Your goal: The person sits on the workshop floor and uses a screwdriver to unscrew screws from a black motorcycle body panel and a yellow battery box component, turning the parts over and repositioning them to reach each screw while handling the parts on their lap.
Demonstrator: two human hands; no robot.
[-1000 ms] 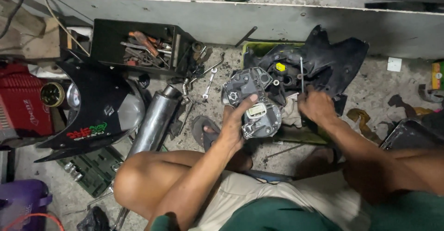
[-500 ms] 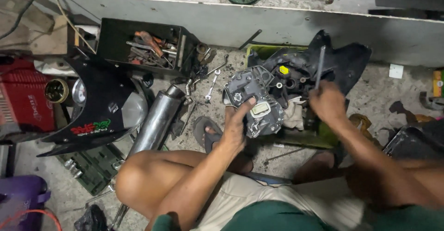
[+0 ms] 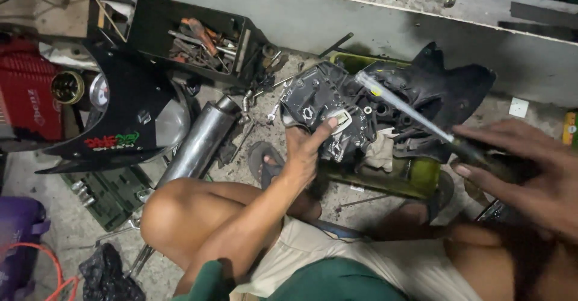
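My left hand grips the lower edge of a grey and black instrument cluster housing, tilted up off the floor. My right hand is close to the camera at the right and holds a screwdriver by its dark handle. Its long metal shaft points up and left, and the tip lies over the housing's upper right part. Behind the housing rests a black plastic fairing piece. My bare knee is raised below my left arm.
A black toolbox with several hand tools stands at the upper left. A black headlight cowl with gauges and a chrome exhaust pipe lie at left. A socket set case, a red case and a grey concrete step surround the spot.
My right hand has lifted from the housing toward the camera, bringing the screwdriver up with it. My left hand has kept its grip on the housing, now tilted more upright.
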